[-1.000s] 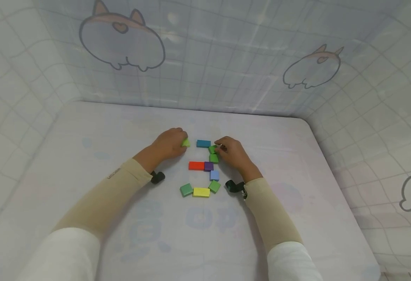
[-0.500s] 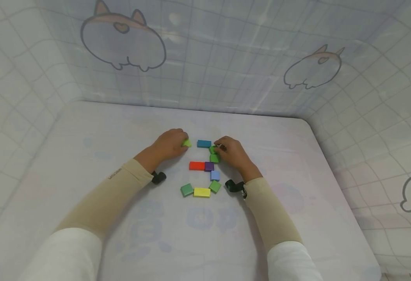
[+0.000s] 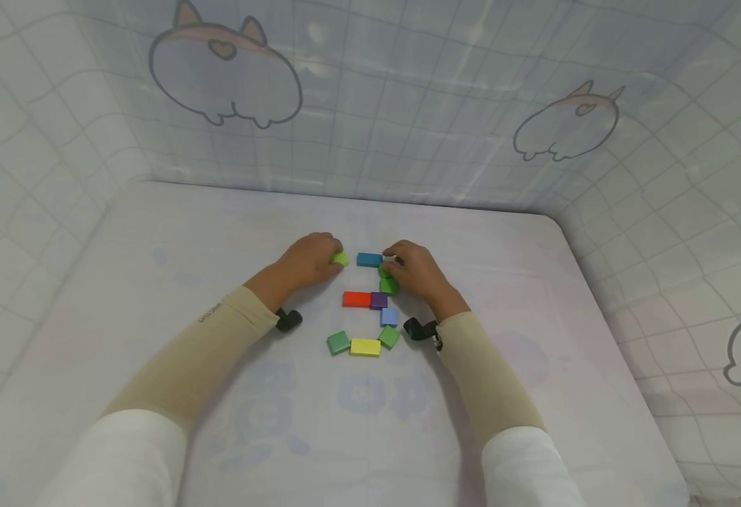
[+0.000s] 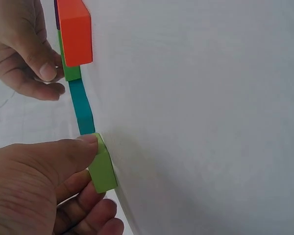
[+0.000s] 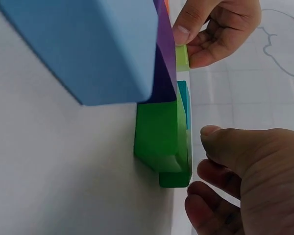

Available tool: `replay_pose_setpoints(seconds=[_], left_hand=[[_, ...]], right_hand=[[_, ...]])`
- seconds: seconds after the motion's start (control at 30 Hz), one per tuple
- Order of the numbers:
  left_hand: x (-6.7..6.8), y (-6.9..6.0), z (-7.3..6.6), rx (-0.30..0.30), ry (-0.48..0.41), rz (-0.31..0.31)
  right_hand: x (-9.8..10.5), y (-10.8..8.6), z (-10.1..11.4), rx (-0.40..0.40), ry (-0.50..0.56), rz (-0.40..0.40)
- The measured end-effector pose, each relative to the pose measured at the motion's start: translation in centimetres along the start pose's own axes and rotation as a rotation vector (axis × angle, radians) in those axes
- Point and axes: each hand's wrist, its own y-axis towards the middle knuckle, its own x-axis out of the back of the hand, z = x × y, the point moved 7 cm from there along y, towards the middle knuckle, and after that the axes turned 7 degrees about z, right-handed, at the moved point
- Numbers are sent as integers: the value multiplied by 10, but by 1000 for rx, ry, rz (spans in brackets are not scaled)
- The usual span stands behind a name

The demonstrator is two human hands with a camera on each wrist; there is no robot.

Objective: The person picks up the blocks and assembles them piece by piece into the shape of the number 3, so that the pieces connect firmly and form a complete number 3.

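Observation:
In the head view my left hand (image 3: pixel 309 258) pinches a lime green block (image 3: pixel 341 258) between thumb and fingers, at the left of a flat blue block (image 3: pixel 369 260). The left wrist view shows the thumb on top of this lime block (image 4: pixel 102 171). My right hand (image 3: pixel 419 269) hovers by a green block (image 3: pixel 384 270), partly hidden behind its fingers. In the right wrist view its thumb and fingers are loosely bent, apart, with nothing between them. Another green block (image 3: pixel 388 286) lies just below in the row.
Nearer the body lie a red block (image 3: pixel 357 299), a purple block (image 3: pixel 379 301), a light blue block (image 3: pixel 389 317), a green block (image 3: pixel 390 336), a yellow block (image 3: pixel 365 347) and a darker green block (image 3: pixel 338 343). A pale cloth covers the table (image 3: pixel 218 451); patterned sheets rise behind and beside it.
My left hand has brought the lime block slightly right, closer to the blue block. My right hand has shifted slightly left and away from the body. The other blocks stay in place.

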Motion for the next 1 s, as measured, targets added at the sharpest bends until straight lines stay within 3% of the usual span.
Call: replay_pose_setpoints(seconds=[0.47,1.0], left_hand=[[-1,0,-4,-5,-38,17],[-3,6,-7,1,-28,8]], right_hand=[[0,17,12,-5,-98,94],[-6,23,11,-19,-112,111]])
